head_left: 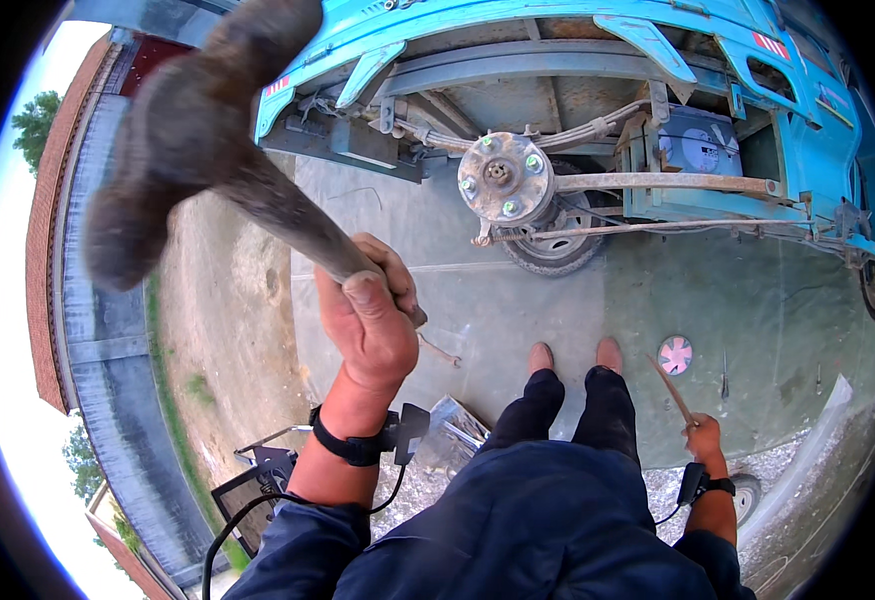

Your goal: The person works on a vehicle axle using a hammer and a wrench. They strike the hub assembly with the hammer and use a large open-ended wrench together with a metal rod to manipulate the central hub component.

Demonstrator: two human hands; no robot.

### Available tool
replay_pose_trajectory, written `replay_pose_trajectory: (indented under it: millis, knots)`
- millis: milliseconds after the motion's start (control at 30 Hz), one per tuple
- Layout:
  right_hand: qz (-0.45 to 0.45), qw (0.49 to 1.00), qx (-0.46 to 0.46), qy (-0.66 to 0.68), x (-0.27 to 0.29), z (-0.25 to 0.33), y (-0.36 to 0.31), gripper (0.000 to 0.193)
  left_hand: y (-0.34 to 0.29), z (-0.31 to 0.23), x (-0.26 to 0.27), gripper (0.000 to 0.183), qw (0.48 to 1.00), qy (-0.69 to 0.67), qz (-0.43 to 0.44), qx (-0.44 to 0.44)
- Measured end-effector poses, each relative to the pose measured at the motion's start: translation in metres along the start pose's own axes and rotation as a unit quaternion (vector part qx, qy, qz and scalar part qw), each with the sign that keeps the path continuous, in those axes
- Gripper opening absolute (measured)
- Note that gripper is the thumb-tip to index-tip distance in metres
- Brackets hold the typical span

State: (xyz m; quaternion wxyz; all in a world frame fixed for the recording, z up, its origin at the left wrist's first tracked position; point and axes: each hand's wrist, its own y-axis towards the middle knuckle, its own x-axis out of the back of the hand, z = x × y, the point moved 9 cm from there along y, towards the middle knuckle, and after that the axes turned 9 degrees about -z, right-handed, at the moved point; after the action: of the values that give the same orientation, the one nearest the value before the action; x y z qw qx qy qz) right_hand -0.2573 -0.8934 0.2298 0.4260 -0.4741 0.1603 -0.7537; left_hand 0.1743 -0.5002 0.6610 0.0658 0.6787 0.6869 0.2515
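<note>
At 10 o'clock the left grip (373,320) is closed around the hammer (183,125) near its handle's lower end, probably for leverage; the head is up close to the camera, well apart from the vehicle. At 4 o'clock the right grip (703,437) is wrapped about one end of a thin, flat brown bar (669,385), whose longer part points free toward 11 o'clock, perhaps to leave its tip usable. The wheel hub (506,178) sits at 1 o'clock under the blue vehicle (643,40), its studs uncovered, facing the person, presumably for access. A wrench (440,350) lies on the floor, near 6 o'clock.
</note>
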Motion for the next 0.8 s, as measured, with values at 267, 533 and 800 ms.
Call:
replay_pose_trajectory:
  millis: [267, 533, 800]
  knots:
    - [0.021, 0.999, -0.005, 0.043, -0.007, 0.003, 0.008, 0.021, -0.105, 0.148, -0.006, 0.036, 0.928, 0.245, 0.113, 0.256]
    - [0.013, 0.999, 0.004, 0.040, -0.002, 0.015, 0.016, 0.027, -0.057, 0.126, -0.008, 0.039, 0.932, 0.285, 0.078, 0.210]
    - [0.008, 0.999, -0.024, 0.026, -0.001, -0.037, 0.023, 0.026, -0.068, 0.132, -0.020, 0.040, 0.911, 0.307, 0.113, 0.250]
